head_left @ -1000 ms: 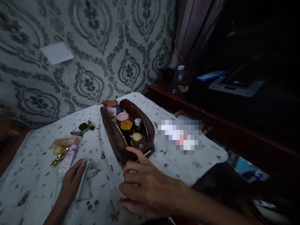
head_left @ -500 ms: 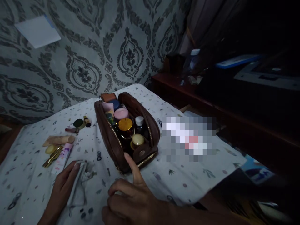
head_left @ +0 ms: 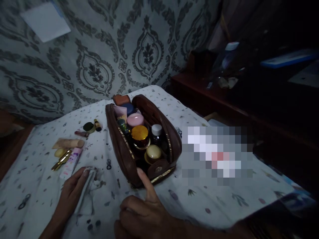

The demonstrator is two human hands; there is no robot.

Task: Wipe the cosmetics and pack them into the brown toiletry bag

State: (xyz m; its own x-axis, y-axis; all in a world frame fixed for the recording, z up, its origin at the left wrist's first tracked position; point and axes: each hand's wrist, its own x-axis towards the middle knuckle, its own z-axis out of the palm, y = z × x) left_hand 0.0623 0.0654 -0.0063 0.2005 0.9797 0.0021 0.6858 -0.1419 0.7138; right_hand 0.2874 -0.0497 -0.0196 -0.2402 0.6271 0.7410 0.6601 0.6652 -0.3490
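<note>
Right grip (head_left: 144,215): curled, forefinger extended, touching brown pouch (head_left: 124,153) directly ahead; holds nothing. Left grip (head_left: 72,191): fingers flat, resting on white cloth (head_left: 88,199).

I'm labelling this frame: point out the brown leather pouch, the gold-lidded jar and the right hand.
brown leather pouch (head_left: 119,146): head view, left side wall.
gold-lidded jar (head_left: 140,132): head view, lid top.
right hand (head_left: 144,215): head view, knuckles.
</note>
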